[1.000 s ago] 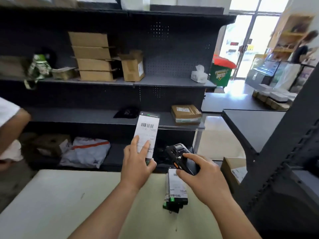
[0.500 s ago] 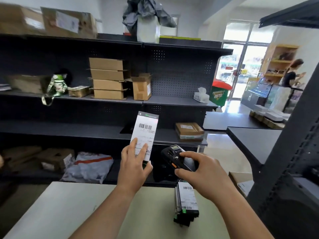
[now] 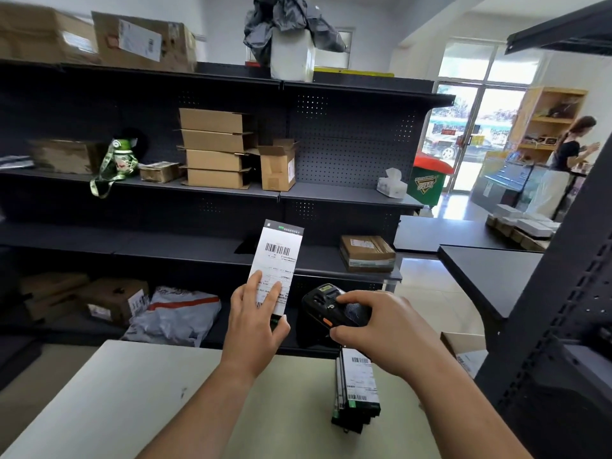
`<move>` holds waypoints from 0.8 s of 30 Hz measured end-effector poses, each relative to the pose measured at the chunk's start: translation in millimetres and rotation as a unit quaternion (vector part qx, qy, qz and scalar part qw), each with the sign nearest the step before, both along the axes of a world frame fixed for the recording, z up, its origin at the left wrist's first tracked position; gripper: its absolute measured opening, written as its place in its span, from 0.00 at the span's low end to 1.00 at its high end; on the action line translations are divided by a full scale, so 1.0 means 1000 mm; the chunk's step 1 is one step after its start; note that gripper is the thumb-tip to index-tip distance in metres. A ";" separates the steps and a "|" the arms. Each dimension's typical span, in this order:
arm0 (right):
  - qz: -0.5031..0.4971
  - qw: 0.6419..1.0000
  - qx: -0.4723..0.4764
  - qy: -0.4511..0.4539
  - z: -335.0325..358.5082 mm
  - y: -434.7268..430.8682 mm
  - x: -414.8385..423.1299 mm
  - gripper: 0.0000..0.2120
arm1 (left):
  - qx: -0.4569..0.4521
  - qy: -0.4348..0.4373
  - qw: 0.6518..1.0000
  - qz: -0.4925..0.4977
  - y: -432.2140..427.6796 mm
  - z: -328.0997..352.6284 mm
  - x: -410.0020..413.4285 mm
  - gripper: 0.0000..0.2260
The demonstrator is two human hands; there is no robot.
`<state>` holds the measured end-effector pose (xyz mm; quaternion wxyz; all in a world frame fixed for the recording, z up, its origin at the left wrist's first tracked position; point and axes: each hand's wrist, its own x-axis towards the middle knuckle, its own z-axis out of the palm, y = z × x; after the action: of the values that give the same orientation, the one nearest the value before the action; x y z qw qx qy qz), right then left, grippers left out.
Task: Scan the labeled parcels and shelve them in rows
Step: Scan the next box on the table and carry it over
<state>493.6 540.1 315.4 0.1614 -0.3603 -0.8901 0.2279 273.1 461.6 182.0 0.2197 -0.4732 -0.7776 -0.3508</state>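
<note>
The left hand [image 3: 255,323] holds a flat parcel [image 3: 280,256] upright, label facing the person. The right hand [image 3: 381,329] grips the scanner [image 3: 328,309] at the parcel's 4 o'clock. Best aim it squarely at the uncovered top barcode.

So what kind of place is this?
Probably a small parcel depot or pickup point: dark metal shelving holds brown cardboard boxes and a grey plastic mailer bag, while the left hand holds a flat white-labelled parcel and the right hand a black handheld scanner.
</note>
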 end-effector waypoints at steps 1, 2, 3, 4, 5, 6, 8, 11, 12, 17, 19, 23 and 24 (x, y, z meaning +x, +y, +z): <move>0.004 1.000 0.003 0.003 -0.001 0.001 -0.001 0.27 | 0.000 -0.004 1.000 0.001 -0.002 0.001 0.002 0.28; 0.006 1.000 0.003 0.006 -0.002 0.001 -0.001 0.26 | -0.001 -0.008 1.000 0.002 -0.004 0.001 0.004 0.28; 0.009 1.000 -0.001 0.012 -0.004 0.002 -0.002 0.26 | -0.004 -0.011 1.000 0.005 -0.007 0.001 0.006 0.28; 0.012 1.000 -0.005 0.017 -0.006 0.002 -0.004 0.26 | -0.007 -0.014 1.000 0.008 -0.011 0.002 0.008 0.28; 0.016 1.000 -0.007 0.016 -0.008 0.000 -0.004 0.26 | -0.012 -0.016 1.000 0.011 -0.015 0.001 0.009 0.28; 0.021 1.000 -0.007 0.012 -0.010 -0.003 -0.005 0.26 | -0.018 -0.018 1.000 0.014 -0.021 0.000 0.010 0.28; 0.031 0.999 -0.007 0.009 -0.013 -0.011 -0.004 0.25 | -0.028 -0.022 0.999 0.020 -0.033 -0.002 0.012 0.28; 0.023 1.000 -0.012 0.015 -0.019 -0.032 0.007 0.25 | -0.032 -0.036 0.999 0.008 -0.051 -0.007 0.018 0.27; 0.012 1.000 -0.014 0.020 -0.021 -0.039 0.014 0.25 | -0.028 -0.044 0.999 0.000 -0.055 -0.006 0.022 0.27; -0.111 0.987 -0.005 0.113 -0.037 -0.081 0.066 0.24 | 0.016 -0.120 0.988 -0.098 -0.057 0.006 0.059 0.26; -0.179 0.972 0.011 0.152 -0.045 -0.097 0.096 0.24 | 0.026 -0.146 0.977 -0.150 -0.053 0.015 0.088 0.26; -0.282 0.937 0.064 0.195 -0.050 -0.134 0.171 0.26 | 0.041 -0.158 0.951 -0.264 -0.050 0.038 0.163 0.25; -0.300 0.930 0.071 0.199 -0.047 -0.144 0.193 0.25 | 0.042 -0.148 0.944 -0.293 -0.051 0.044 0.185 0.25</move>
<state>686.5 396.1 268.1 0.4212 -0.5451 -0.7040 0.1726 458.3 411.1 225.7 0.0099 -0.6131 -0.6131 -0.4980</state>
